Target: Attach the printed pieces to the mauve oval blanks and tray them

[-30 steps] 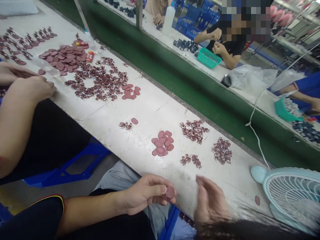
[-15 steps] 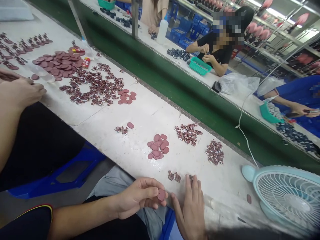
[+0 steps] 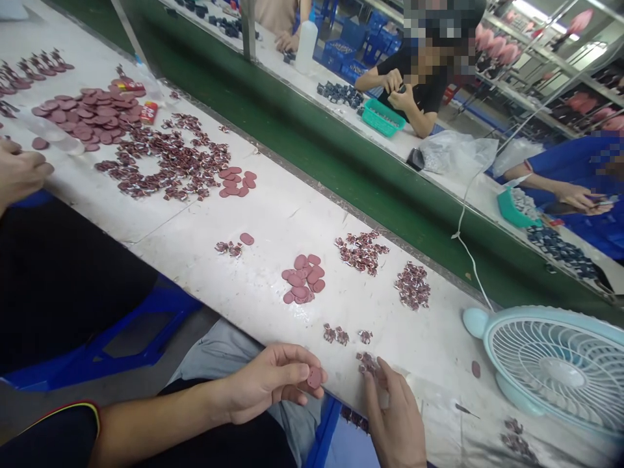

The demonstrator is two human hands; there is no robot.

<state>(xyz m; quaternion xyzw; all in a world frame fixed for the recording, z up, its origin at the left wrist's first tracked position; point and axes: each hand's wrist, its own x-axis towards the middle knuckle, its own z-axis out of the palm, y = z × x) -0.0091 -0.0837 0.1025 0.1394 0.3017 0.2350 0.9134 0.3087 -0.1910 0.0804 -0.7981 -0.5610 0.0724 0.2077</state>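
My left hand [image 3: 277, 383] pinches a reddish-brown oval disc [image 3: 314, 377] with small holes, just off the table's near edge. My right hand [image 3: 396, 409] rests at the edge, its fingers closing at a small cluster of brown figure pieces [image 3: 366, 364]; whether it grips one cannot be made out. Beyond it lie a single piece [image 3: 365, 337] and a small group of pieces [image 3: 336, 334]. A pile of oval discs [image 3: 303, 279] sits farther up the table, with two heaps of brown pieces, one [image 3: 362, 252] and another [image 3: 413, 286], to its right.
A light blue fan [image 3: 560, 370] stands at the right. To the left are a large heap of pieces [image 3: 170, 156], a disc pile [image 3: 90, 114] and another person's hand [image 3: 22, 172]. Across the green strip [image 3: 312, 149], people work beside teal baskets [image 3: 383, 117].
My right hand has moved right and nearer, its fingers now bent at the cluster, uncovering the single piece. The left hand still holds the disc. The view has shifted slightly.
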